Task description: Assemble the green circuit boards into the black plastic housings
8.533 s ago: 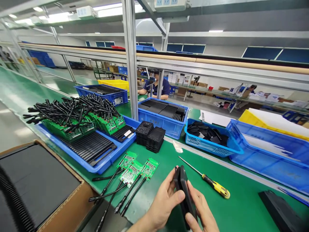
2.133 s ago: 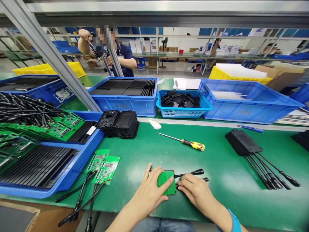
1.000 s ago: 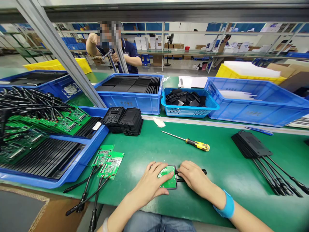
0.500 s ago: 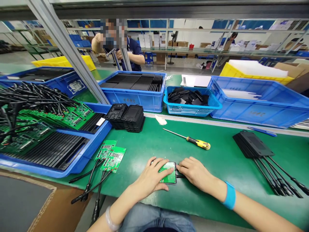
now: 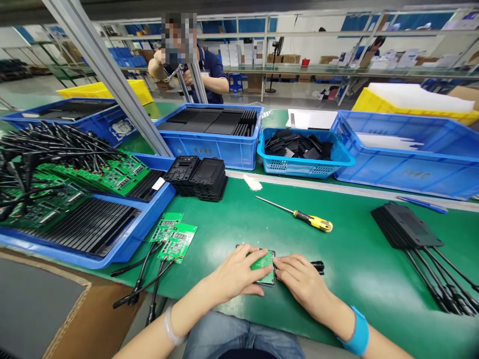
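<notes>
A green circuit board (image 5: 266, 271) lies in a shallow black case on the bench, in front of me. My left hand (image 5: 239, 273) spans it, fingers across the top and thumb along the near side, gripping board and case. At the case's right edge, my right hand (image 5: 301, 281) has its fingers bunched together on the black cable, mostly hidden beneath them. The black cable ends (image 5: 319, 268) stick out beyond that hand. Farther back lies a yellow-and-black screwdriver (image 5: 312, 220).
Circuit boards with cables (image 5: 177, 242) lie at left, beside a blue tray (image 5: 123, 252) of boards and black panels. Black case halves (image 5: 207, 179) are stacked behind. Finished-looking black units (image 5: 407, 227) with cables sit right. Blue bins (image 5: 213, 149) line the back; a co-worker (image 5: 213, 75) is beyond.
My right hand has shifted slightly, and black cable ends now show past its far side. The left hand stays on the board. The whole view has moved a little.
</notes>
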`<state>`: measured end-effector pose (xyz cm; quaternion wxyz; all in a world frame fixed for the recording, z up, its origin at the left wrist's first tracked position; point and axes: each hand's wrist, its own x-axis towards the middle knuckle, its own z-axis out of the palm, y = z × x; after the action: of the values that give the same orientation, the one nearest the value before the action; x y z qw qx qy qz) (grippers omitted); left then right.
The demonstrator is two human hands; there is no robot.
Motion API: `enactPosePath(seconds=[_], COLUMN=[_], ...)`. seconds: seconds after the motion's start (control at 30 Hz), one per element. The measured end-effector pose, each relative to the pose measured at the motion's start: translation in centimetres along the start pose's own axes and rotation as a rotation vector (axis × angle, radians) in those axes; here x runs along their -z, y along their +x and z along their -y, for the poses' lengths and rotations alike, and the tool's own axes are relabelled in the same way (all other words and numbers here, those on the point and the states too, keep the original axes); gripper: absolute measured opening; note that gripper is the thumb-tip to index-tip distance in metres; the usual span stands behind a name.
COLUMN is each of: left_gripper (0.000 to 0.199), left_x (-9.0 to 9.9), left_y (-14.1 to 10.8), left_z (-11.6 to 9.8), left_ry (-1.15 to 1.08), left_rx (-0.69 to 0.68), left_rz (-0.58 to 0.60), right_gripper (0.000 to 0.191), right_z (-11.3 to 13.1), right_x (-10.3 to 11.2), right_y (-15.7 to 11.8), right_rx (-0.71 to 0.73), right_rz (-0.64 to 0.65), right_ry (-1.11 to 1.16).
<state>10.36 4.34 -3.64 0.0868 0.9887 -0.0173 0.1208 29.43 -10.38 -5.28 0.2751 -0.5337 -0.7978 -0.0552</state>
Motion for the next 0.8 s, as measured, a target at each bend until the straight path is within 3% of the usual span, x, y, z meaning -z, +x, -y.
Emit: enactPosePath(seconds=[0.17, 0.33, 0.47, 0.63, 0.8], left_gripper=[0.052, 0.056, 0.047, 0.045, 0.042], left_x=[1.5, 1.6, 0.9, -0.2, -0.4], left_y=[1.2, 2.1, 1.8, 0.6, 0.4], left_z=[1.2, 3.2, 3.1, 0.6, 0.3], left_ry=[-0.019, -0.101, -0.147, -0.036, -0.009], left_rx=[-0.116, -0.217, -0.158, -0.014, -0.002], left_rz=[0.100, 0.120, 0.092, 0.001, -0.007], right_gripper=[0.025, 0.023, 0.023, 0.020, 0.016], right_z=[0.0, 0.2, 0.2, -0.1, -0.2], right_x=[0.2, 0.4, 0.5, 0.6, 0.6], right_y=[0.3, 0.6, 0.6, 0.3, 0.2], right_rx=[0.008, -0.001, -0.015, -0.025, -0.048], right_rz=[0.007, 0.005, 0.007, -0.003, -0.015], right_ry=[0.038, 0.086, 0.113, 0.118, 0.173])
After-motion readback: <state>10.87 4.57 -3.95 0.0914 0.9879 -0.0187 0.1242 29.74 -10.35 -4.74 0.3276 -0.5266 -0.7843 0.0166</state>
